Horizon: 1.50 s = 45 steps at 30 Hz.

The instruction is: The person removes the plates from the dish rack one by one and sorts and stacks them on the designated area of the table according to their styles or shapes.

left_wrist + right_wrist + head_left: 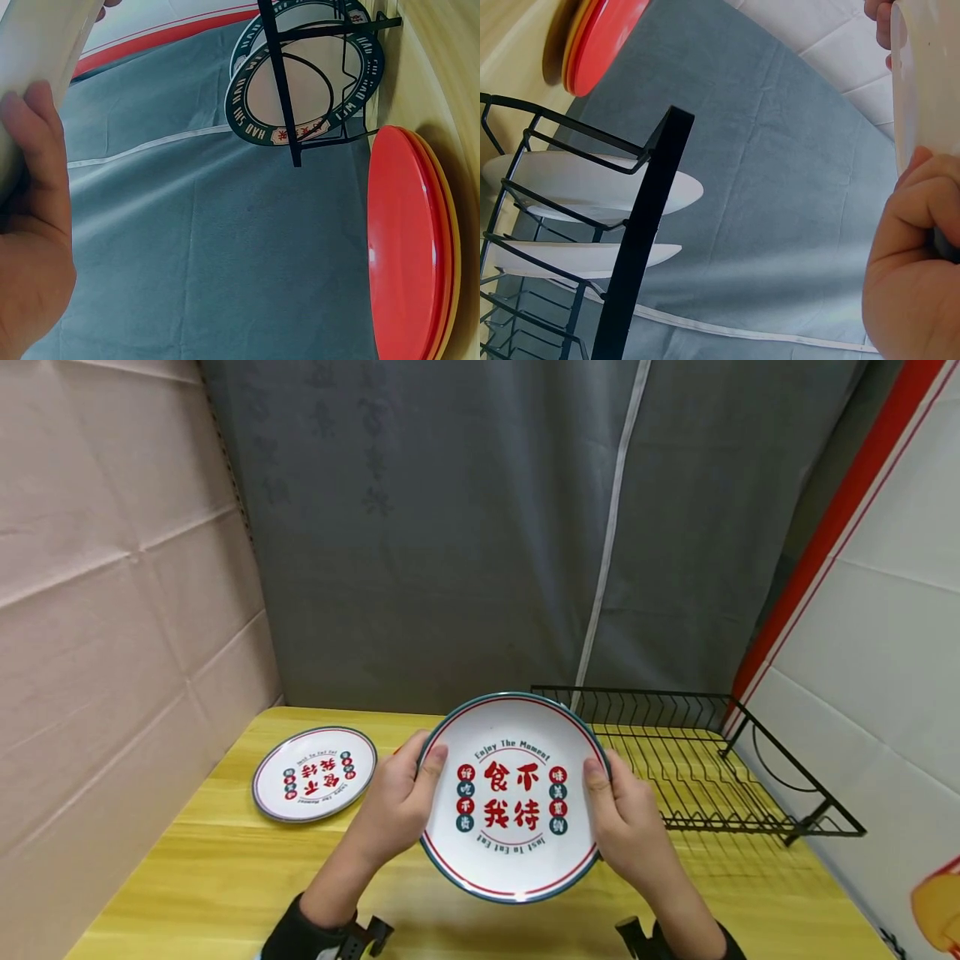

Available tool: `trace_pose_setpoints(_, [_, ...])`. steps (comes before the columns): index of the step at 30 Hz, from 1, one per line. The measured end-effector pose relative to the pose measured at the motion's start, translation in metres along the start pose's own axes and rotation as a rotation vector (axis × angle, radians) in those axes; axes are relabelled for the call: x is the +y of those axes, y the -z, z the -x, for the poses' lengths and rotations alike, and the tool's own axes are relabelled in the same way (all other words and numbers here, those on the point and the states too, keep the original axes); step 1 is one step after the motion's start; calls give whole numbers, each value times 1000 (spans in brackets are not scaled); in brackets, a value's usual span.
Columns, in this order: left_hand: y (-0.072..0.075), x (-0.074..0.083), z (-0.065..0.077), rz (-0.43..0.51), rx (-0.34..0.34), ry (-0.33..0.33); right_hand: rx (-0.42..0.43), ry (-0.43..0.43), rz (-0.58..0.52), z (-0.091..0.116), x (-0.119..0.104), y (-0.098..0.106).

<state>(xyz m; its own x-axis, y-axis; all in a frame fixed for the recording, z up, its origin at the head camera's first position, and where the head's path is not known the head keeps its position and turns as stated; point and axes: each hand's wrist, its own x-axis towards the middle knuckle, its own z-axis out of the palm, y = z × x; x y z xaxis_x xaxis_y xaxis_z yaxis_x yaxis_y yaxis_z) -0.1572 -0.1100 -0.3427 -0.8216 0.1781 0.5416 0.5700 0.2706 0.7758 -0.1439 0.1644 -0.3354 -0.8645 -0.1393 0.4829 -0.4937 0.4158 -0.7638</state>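
Note:
Both hands hold a round white plate (513,877) upright over the table, its printed face with red and teal lettering toward the head camera. The left hand (401,793) grips its left edge, thumb on the face and fingers behind the rim. On the opposite edge the right hand (630,814) has the same grip. Each wrist view shows this plate edge-on, as a pale band beside the left hand (37,247) and the right hand (922,255). A second plate (315,774) with similar lettering lies on the table, left of the left hand.
A black wire rack (697,760) stands at the back right of the wooden table (187,877). Patterned white plates (304,90) stand in it, seen from the left wrist. Beyond the held plate, red and yellow plates (409,247) are stacked. A grey curtain (435,527) hangs behind.

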Motion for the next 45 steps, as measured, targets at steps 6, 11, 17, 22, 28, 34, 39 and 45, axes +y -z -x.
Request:
trace_pose_setpoints(6, [1,0,-1,-16,1,19,-14,-18,6,-1,-1,1])
trace_pose_setpoints(11, [2,-1,-5,-18,10,8,-12,-18,17,-4,-2,1])
trace_pose_setpoints(17, [2,0,-5,-7,1,24,-24,-53,15,-4,-3,1])
trace_pose_setpoints(22, [2,-2,-1,1,-2,63,-43,-83,16,-2,-3,0])
trace_pose_setpoints(28, [2,-3,0,11,-13,67,-44,-105,23,-1,-3,-1])
trace_pose_setpoints(34, [2,-3,-1,12,-10,64,-44,-106,28,-1,-2,-1])
trace_pose_setpoints(39, [2,-1,-2,22,17,124,-67,-155,-6,-1,-2,2])
trace_pose_setpoints(45, [15,-4,-6,9,204,226,-110,-184,-99,-5,-1,14])
